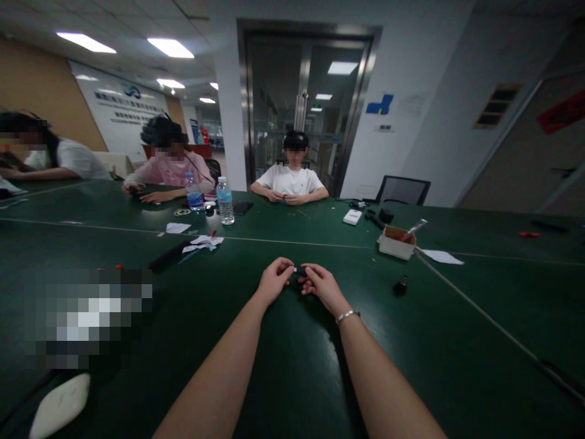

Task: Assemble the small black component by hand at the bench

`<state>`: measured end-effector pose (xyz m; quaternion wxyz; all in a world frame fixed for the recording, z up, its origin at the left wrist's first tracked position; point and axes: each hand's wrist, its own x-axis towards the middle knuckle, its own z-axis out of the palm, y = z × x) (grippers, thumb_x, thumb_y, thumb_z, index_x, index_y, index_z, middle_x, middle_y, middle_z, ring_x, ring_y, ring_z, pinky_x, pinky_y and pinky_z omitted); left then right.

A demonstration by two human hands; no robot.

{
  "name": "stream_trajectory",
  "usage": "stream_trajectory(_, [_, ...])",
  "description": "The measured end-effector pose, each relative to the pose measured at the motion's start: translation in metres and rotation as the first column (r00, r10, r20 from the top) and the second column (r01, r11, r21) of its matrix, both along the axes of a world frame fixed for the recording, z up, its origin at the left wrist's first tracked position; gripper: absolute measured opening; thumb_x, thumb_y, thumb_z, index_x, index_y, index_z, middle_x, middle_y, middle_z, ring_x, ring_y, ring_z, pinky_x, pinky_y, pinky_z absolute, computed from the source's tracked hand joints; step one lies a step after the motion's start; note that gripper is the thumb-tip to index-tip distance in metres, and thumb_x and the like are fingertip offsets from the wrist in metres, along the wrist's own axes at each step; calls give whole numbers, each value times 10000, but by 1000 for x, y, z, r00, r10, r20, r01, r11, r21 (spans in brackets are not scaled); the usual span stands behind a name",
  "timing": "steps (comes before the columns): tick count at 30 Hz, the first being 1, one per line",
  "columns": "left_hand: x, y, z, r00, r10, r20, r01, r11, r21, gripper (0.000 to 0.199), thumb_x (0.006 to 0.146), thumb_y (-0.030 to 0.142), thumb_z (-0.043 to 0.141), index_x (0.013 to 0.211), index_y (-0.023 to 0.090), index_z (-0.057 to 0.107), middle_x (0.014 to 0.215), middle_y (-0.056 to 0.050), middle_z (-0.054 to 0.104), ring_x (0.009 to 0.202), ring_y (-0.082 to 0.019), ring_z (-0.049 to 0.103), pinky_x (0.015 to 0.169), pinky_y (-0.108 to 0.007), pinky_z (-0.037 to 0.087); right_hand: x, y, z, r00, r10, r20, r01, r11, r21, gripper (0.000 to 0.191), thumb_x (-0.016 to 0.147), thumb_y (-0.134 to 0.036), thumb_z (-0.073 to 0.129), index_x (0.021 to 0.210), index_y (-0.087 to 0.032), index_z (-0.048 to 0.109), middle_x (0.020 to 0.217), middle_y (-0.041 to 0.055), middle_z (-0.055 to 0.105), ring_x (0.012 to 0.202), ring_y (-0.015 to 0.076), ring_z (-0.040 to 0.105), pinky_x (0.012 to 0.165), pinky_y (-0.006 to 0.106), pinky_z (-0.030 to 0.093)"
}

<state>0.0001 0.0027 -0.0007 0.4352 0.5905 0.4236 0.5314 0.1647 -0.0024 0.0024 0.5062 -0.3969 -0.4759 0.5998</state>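
Observation:
A small black USB stick with a bright metallic end is between my hands, just above the green table. My left hand pinches the metallic end with thumb and fingertips. At the black end, the thumb and forefinger of my right hand are closed on the stick, and its other fingers curl beneath. My fingers cover parts of the stick, so its full shape is hidden. To the right lies a small dark object, apart from both hands; its kind is unclear.
A small open box holding tools stands at right. Two water bottles and crumpled paper are ahead on the left. A white rounded device lies near left. Several people in headsets sit around the table, one person directly opposite.

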Motion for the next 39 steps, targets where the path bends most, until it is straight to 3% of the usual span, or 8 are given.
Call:
stream_trajectory(17, [-1,-1,2,1000,1,-7,-1,1000,-20,276,748,371,641,932,165,654,877,-57,654,773,-150,606,571,-218,493,1,0,-1,1000,-6,-23,6,1000,0,274,802,-309,651,1023,-157,595,657,16,647,492,85,583,490,223,558])
stream_trajectory(27, [-4,2,0,1000,-2,-1,2,1000,-13,292,739,408,653,844,136,634,718,-15,610,620,-103,560,560,-218,465,1,1,-3,1000,7,-28,-7,1000,8,297,780,-300,671,1027,-153,599,653,12,650,477,81,579,482,219,553])
stream_trajectory(39, [-6,7,-6,1000,9,14,-8,999,-36,316,714,441,665,780,134,627,665,-14,617,582,-106,552,527,-218,437,2,-1,-3,1000,23,5,-23,999,46,322,758,-297,692,1040,-160,617,687,9,665,484,74,585,500,225,561])
